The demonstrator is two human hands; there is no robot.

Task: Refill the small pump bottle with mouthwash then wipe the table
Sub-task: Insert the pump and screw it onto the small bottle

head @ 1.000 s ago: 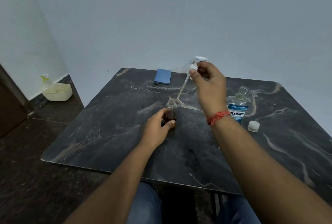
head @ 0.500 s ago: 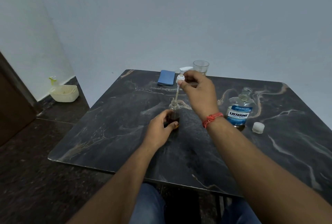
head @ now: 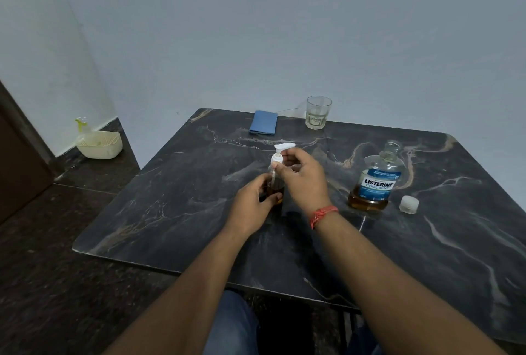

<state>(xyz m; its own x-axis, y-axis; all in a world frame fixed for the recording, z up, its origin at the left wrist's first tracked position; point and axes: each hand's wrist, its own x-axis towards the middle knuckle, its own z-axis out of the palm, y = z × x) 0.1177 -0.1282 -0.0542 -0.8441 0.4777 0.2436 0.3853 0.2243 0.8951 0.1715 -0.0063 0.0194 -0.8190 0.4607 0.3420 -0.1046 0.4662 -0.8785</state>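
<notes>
A: Your left hand (head: 250,206) wraps the base of the small pump bottle (head: 275,184), which stands near the middle of the desk (head: 176,212). Your right hand (head: 301,178) pinches the white pump head (head: 280,152), seated at the neck.

B: So what can go wrong?

A: If you twist the collar crooked, the thread may cross and the bottle may leak amber mouthwash. Loosen your left grip and the bottle may spin or tip.

B: And on the right?

A: The Listerine bottle (head: 375,184) stands uncapped just beside your right wrist, its cap (head: 409,204) lying nearer the right edge. Swing your elbow out and you may knock it over.

B: Room to move?

A: The near edge and left half lie bare. The folded blue cloth (head: 263,126) and glass tumbler (head: 318,113) sit at the far edge, well apart from your hands.
</notes>
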